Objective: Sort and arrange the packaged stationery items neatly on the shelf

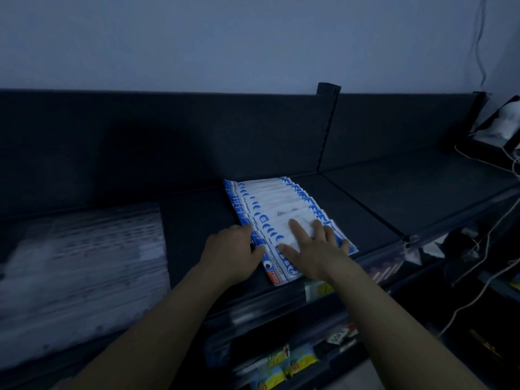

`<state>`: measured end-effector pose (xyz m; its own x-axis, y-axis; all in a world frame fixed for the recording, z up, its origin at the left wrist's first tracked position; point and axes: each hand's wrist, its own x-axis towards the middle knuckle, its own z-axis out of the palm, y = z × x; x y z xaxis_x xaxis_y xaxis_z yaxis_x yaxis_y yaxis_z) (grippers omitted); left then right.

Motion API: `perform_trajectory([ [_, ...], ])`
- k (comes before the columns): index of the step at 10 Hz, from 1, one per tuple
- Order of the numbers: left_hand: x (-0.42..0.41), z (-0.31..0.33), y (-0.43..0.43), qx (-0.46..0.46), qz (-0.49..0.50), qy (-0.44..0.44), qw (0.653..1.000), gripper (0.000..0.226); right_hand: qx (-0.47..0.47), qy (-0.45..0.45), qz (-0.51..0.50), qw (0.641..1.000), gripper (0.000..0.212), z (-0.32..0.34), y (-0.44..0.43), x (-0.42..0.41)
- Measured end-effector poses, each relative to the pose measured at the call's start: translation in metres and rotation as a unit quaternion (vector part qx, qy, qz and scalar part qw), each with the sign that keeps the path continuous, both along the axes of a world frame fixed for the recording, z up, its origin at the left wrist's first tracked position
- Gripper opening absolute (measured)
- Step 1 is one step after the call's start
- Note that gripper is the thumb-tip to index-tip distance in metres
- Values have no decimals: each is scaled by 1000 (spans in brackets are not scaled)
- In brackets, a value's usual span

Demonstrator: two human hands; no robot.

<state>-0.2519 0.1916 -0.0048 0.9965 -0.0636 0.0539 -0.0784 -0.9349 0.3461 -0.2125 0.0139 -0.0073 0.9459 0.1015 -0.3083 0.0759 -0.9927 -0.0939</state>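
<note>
A row of several blue-and-white stationery packs (277, 204) lies overlapped like fanned cards on the dark top shelf (365, 209), running from the back panel toward the front edge. My left hand (235, 250) presses against the left edge of the nearest packs, fingers curled at their side. My right hand (312, 249) lies flat on top of the front packs with its fingers spread. The frontmost pack (277, 270) shows a white strip with lettering and an orange corner.
A stack of pale, blurred packs (81, 266) fills the shelf's left part. A slotted upright post (326, 128) divides the back panel. White cables (484, 249) hang at the right. Lower shelves hold colourful packets (284, 364).
</note>
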Motion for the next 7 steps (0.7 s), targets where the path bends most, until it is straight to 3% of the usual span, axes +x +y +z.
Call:
perform_trajectory([
  [2,-5,-5,-5,20,25,-15,999,57,32,-39,27,998,73,3,-11,-5],
  [3,-13,1,-3,6,37,-34,999,49,25,-70,54,996,72,2,-15,-6],
  [5,-36,17,16,3,105,-97,990,47,105,-190,142,966,58,11,3,-13],
  [6,-54,23,38,2,136,-126,983,49,169,-196,188,947,51,19,32,-21],
  [7,-74,29,61,18,163,-128,978,49,165,-223,227,933,50,24,60,-31],
])
